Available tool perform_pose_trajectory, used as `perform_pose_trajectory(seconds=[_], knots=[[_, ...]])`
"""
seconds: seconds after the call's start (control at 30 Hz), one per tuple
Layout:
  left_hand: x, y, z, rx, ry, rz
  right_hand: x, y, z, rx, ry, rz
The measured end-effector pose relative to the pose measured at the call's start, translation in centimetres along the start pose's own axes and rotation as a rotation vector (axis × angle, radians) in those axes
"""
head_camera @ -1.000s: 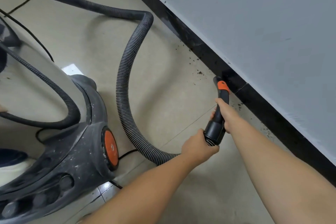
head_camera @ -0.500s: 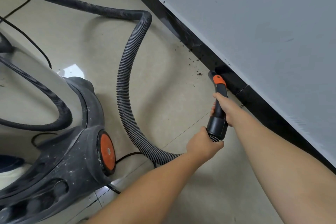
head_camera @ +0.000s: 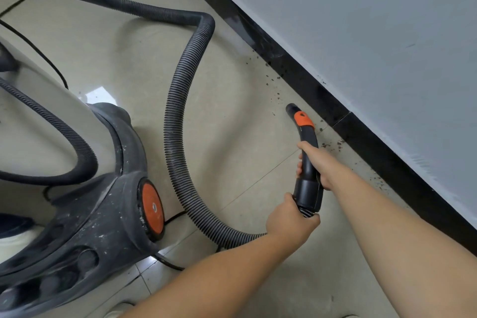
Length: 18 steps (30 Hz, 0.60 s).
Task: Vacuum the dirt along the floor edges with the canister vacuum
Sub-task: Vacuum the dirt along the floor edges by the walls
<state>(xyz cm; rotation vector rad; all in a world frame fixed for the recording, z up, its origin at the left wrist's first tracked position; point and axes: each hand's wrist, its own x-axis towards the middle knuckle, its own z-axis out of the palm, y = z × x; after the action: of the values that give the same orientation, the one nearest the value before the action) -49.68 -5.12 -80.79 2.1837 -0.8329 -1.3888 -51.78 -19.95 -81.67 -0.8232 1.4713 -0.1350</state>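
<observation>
The black curved nozzle handle (head_camera: 307,152) of the canister vacuum points its open mouth down at the beige tiled floor (head_camera: 245,116), just beside the black skirting board (head_camera: 322,95) that runs along the foot of the grey wall (head_camera: 374,33); whether the mouth touches the tile cannot be told. An orange slider (head_camera: 304,119) sits on top of the handle near the mouth. The right hand (head_camera: 318,165) is wrapped closed around the middle of the handle, fingers curled under it on the side away from the wall. The left hand (head_camera: 291,224) is closed around the ribbed hose (head_camera: 178,124) right where it enters the handle's black cuff (head_camera: 308,192). Dark crumbs of dirt (head_camera: 277,95) are scattered on the tile along the skirting board, some ahead of the nozzle mouth and more (head_camera: 333,144) beside and behind the handle, between it and the board. From the cuff the hose loops back toward the person, then runs up along the floor, bends sharply near the skirting board and leads off toward the upper left corner of the floor in view. Left of the hose stands the canister vacuum (head_camera: 77,227), its dusty black base carrying an orange wheel hub (head_camera: 152,208) and a pale shiny drum above. A thin black power cable (head_camera: 33,46) trails over the tiles behind the canister, and another stretch (head_camera: 167,263) shows under its base.
</observation>
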Motion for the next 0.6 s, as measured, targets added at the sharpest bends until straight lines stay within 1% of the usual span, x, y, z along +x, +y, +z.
perform_pose_trajectory(seconds=[0.23,0.33,0.53,0.6], knots=[[-1.6,-0.6,0.5,-0.144,0.018,-0.058,-1.1,0.2,1.6,-0.122,-0.092,0.016],[-1.3,-0.9,0.0,-0.135,0.031,-0.057,-1.0,0.1,2.2,-0.106,-0.067,-0.001],[0.3,-0.6,-2.2,-0.063,0.018,-0.022,0.2,-1.0,2.2,0.005,0.003,-0.011],[0.9,-0.4,-2.8,-0.035,0.021,-0.013,0.7,-1.5,2.3,0.025,0.003,-0.007]])
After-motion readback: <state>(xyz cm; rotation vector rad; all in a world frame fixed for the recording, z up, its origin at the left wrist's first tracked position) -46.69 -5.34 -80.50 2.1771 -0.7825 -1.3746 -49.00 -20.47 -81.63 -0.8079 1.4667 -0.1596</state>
